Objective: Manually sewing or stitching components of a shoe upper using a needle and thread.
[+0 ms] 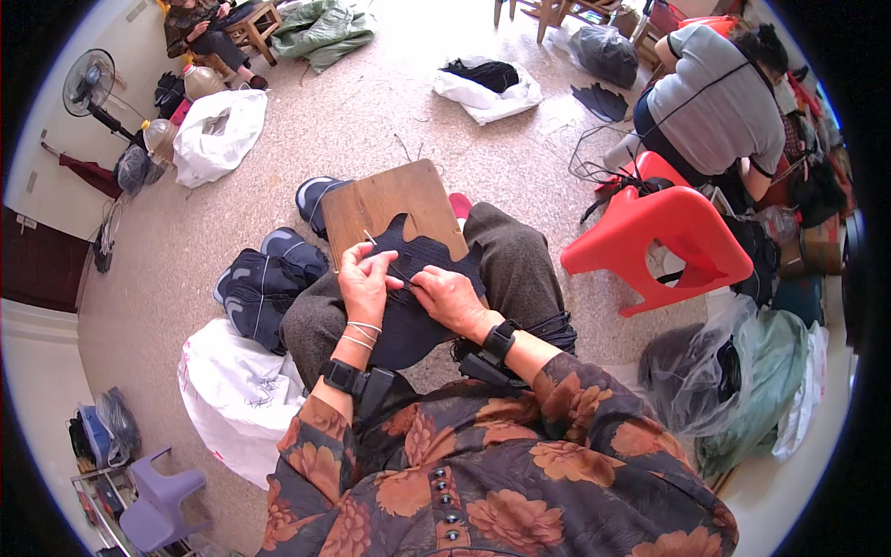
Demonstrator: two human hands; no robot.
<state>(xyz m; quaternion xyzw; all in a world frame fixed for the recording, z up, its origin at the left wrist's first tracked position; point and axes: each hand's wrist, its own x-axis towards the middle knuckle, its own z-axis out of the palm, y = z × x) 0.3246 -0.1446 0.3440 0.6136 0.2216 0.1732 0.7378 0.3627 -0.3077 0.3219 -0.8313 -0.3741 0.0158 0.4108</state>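
Observation:
A dark blue piece of knitted fabric [405,327] with a pointed end lies across my lap and over the edge of a wooden board [394,193]. My left hand [366,278] is closed above it; a thin, pale-tipped stick [369,238] pokes out past its fingers. Close by on the right, my right hand [447,299] pinches a dark thread [401,276] over the fabric. This thread spans the small gap between both hands. The fingers hide the stick's lower part and the exact grip.
Bundled dark blue shoe pieces [264,292] and a white sack [237,395] lie at my left. A red plastic stool [664,237] stands at the right, near a bent-over person [710,102]. Farther off are a white bag [218,135] and an open sack of black material [487,93].

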